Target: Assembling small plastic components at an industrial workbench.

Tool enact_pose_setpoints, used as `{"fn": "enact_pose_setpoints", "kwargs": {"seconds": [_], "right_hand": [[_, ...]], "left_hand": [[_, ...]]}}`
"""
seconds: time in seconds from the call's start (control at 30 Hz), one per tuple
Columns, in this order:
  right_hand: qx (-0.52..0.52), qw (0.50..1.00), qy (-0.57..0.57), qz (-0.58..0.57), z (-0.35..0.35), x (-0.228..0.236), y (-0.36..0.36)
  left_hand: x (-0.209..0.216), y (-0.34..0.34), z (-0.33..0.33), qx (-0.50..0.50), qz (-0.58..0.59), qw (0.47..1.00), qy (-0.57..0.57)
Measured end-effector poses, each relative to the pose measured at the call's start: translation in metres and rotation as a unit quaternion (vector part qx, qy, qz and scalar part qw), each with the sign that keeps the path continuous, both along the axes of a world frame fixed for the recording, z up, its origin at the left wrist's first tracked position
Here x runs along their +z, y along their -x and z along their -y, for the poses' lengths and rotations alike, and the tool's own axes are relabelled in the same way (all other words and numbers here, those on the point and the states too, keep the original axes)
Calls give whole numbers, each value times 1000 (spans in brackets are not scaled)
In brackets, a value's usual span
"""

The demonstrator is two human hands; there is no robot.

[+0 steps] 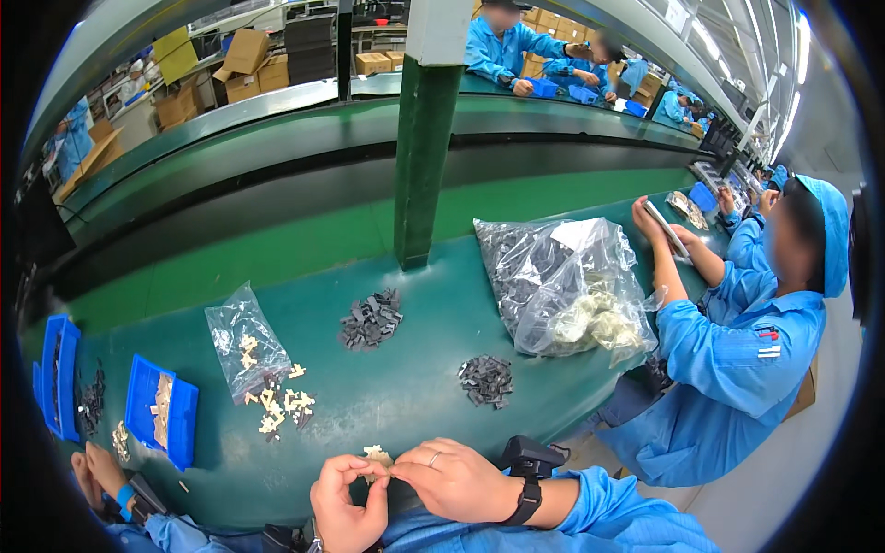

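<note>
My left hand and my right hand meet at the table's near edge. Both are closed in a pinch, fingertips almost touching; whatever sits between them is too small to make out. Right behind the fingertips show small cream-coloured pieces, partly covered by the fingers. A loose pile of cream pieces mixed with dark ones lies farther left, at the mouth of a clear plastic bag. Ahead are two heaps of small black parts, one larger heap and one smaller heap.
A big clear bag of dark parts lies at the right of the green table. Blue bins stand at the left, near a co-worker's hands. A green post rises at the far edge. Another co-worker sits at the right.
</note>
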State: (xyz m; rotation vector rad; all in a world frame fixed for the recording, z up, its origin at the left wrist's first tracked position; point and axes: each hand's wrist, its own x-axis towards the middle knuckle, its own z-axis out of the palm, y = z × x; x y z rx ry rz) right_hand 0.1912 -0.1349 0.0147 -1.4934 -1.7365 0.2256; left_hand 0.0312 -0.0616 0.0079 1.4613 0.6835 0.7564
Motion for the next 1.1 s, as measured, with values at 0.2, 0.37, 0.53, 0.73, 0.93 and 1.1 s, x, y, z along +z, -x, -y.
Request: {"fn": "enact_pose_setpoints", "kwargs": {"seconds": [0.2,0.37,0.53,0.73,0.93,1.1], "right_hand": [[-11,996,-33,87,-6,0,-5],[-53,997,-17,51,-10,-4,-10],[-28,998,23,47,-18,-18,-4],[-21,994,73,80,-17,-18,1],[-25,995,66,76,-16,-18,1],[-13,996,61,62,-16,-20,-1]], "left_hand": [[-15,-1,-9,1,-27,996,-83],[-11,1,-17,8,-81,993,-87],[-16,13,-23,28,-91,993,-73],[-18,18,-23,27,-95,993,-57],[-18,15,-23,25,-90,994,-52],[-17,12,-22,27,-85,995,-39]]}}
